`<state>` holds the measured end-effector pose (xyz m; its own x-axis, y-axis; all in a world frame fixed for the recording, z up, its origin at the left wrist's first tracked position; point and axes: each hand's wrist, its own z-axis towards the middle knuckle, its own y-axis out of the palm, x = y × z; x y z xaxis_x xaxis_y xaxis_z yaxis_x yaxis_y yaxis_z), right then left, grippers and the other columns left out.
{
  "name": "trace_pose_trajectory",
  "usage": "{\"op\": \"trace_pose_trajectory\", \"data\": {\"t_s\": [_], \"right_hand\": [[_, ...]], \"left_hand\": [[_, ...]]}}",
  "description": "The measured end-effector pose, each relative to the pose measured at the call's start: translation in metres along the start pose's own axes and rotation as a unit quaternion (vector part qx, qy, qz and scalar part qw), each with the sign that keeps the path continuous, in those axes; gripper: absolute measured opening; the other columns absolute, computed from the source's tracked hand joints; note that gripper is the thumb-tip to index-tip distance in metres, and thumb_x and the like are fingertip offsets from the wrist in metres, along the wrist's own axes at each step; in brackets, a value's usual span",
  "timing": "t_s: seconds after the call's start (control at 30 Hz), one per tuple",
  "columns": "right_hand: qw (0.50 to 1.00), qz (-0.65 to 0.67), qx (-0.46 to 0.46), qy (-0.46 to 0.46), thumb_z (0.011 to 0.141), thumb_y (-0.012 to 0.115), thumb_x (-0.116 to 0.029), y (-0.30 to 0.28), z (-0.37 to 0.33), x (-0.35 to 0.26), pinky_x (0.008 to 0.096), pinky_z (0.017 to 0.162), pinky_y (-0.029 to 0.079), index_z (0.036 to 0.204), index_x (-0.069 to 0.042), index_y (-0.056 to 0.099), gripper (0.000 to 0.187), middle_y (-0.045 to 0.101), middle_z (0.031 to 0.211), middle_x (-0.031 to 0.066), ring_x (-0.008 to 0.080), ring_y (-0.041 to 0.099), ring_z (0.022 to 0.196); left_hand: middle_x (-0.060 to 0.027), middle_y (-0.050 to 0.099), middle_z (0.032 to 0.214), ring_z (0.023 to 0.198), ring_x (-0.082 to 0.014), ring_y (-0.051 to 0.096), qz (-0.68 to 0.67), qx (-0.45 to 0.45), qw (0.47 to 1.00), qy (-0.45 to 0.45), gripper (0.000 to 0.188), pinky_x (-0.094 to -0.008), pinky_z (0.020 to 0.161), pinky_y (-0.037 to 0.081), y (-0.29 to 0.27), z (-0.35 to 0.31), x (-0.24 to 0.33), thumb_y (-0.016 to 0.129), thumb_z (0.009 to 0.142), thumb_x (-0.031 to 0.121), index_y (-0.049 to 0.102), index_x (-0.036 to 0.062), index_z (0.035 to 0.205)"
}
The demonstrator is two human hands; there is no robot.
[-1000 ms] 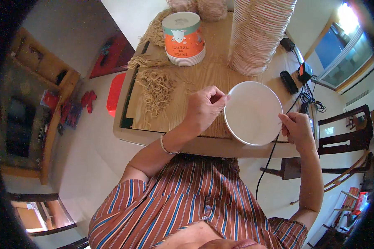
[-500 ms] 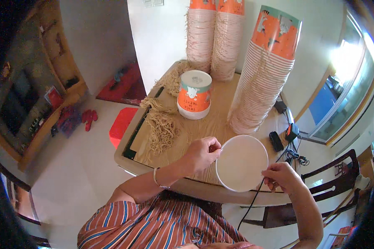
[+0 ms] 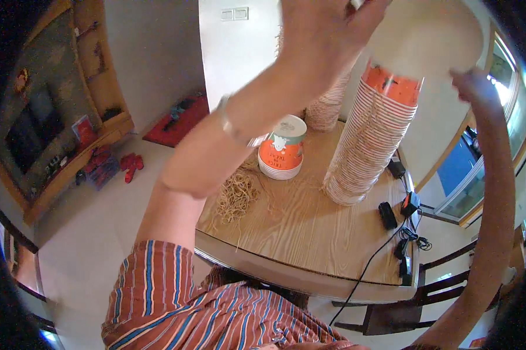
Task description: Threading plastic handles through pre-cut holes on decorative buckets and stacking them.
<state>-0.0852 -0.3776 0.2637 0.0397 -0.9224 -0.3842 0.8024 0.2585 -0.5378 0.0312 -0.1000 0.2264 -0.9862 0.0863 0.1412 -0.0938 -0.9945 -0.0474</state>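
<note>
Both my arms are raised over the tall right stack of upside-down paper buckets (image 3: 371,134), orange with white rims and twine hanging among them. A paper bucket (image 3: 429,35), its pale inside showing, is held above that stack and hides its top. My left hand (image 3: 330,35) is closed at the bucket's left rim, partly cut off by the upper edge. My right hand (image 3: 476,87) pinches its right rim, somewhat blurred. Left of the stack, a short pile of upturned buckets (image 3: 281,149) stands on the table, with a tangle of twine (image 3: 236,195) beside it.
Another bucket stack (image 3: 327,108) stands at the back of the wooden table (image 3: 298,227), half hidden by my left arm. Black adapters (image 3: 386,216) and cables lie along the right edge. A dark chair (image 3: 397,315) is at the lower right; a red mat (image 3: 178,119) lies far left.
Both hands have lifted the paper bucket from the table's front edge up over the tall right stack. My left arm now covers part of the twine and back stacks.
</note>
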Motion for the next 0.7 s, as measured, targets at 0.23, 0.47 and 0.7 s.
{"op": "trace_pose_trajectory", "data": {"t_s": [0.23, 0.47, 0.7], "right_hand": [[0.983, 0.136, 0.037, -0.114, 0.086, 0.066, -0.025, 0.019, 0.127, 0.047, 0.0207, 0.069, 0.042, 0.095, -0.008, 0.068, 0.019, 0.063, 0.084, -0.0025, 0.0037, 0.053, 0.075], [0.942, 0.327, 0.03, -0.073, 0.086, 0.066, -0.018, 0.072, 0.17, 0.124, 0.028, 0.082, 0.049, 0.111, -0.001, 0.059, 0.031, 0.065, 0.103, 0.0088, 0.0149, 0.061, 0.087], [0.916, 0.397, 0.032, -0.052, 0.089, 0.059, -0.013, 0.12, 0.168, 0.159, 0.0307, 0.091, 0.046, 0.117, -0.003, 0.058, 0.029, 0.061, 0.111, 0.0055, 0.0155, 0.058, 0.104]], "left_hand": [[-0.0104, 0.061, 0.085, 0.07, -0.0214, 0.064, 0.2, 0.166, 0.933, 0.25, 0.008, -0.0301, 0.058, 0.052, 0.078, 0.079, -0.054, 0.065, 0.084, 0.007, 0.064, 0.004, 0.091], [-0.0127, 0.06, 0.096, 0.074, -0.027, 0.064, 0.078, 0.153, 0.929, 0.328, 0.017, -0.0345, 0.062, 0.055, 0.123, 0.08, -0.126, 0.062, 0.084, 0.007, 0.062, 0.0072, 0.101], [-0.0107, 0.059, 0.096, 0.088, -0.0278, 0.059, 0.102, 0.095, 0.898, 0.418, 0.027, -0.0361, 0.074, 0.051, 0.16, 0.063, -0.169, 0.064, 0.08, 0.012, 0.063, 0.0114, 0.107]]}}
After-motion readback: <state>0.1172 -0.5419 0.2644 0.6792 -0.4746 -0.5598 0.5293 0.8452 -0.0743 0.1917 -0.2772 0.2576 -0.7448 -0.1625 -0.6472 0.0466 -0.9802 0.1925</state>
